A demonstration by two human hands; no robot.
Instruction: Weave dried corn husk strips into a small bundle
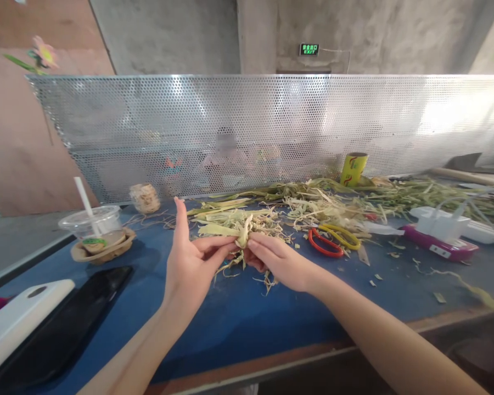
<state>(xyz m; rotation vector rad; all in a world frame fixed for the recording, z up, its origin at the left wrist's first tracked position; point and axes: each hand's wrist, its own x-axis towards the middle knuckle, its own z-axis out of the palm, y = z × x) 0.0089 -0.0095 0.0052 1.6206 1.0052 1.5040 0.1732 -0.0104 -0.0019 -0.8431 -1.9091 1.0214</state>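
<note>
Between my two hands is a small twisted piece of pale green dried plant leaf [242, 237]. My left hand [192, 258] pinches it from the left, one finger sticking straight up. From the right, my right hand [278, 258] grips the same piece with thumb and fingers; its lower fingers are partly hidden. Loose dried leaf strips and fibres [267, 216] lie in a heap just behind and below the hands. Scissors [333, 240] with one red and one yellow handle lie right of the heap, blades partly covered.
At left are a lidded plastic cup [107, 222] with a straw, a black phone [74, 323] and a white device [24, 323]. A yellow roll [353, 169] stands behind. Right lies a purple power strip [440, 244] with chargers. A perforated metal panel [247, 120] borders the blue table [296, 323].
</note>
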